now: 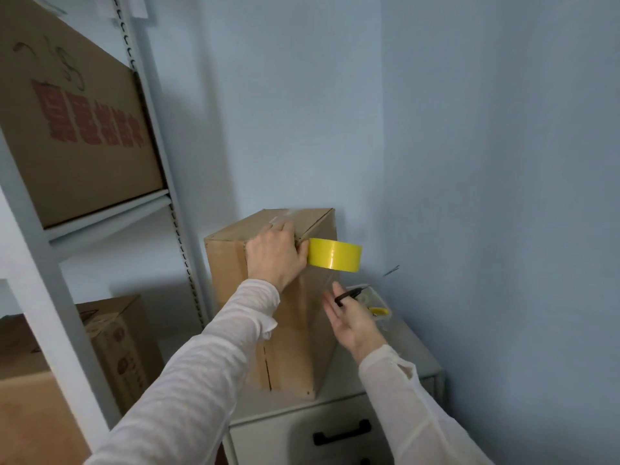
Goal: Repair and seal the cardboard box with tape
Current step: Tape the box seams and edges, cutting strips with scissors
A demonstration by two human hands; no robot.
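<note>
Left hand (275,253) grips tape (335,255) on box (226,266), right hand (352,325) holds black tool (349,294); shelf (110,214) beside

Two hands work at a cardboard box (231,263) standing on a white cabinet (412,350), centre of frame.
The left hand (273,255) holds a yellow tape roll (335,255) against the box's upper right edge. The right hand (354,318), just beside the box's right face, pinches a thin black tool (349,293) under its thumb, fingers extended. At the left of the frame, a white rack (174,209) carries more cartons (73,129).
</note>
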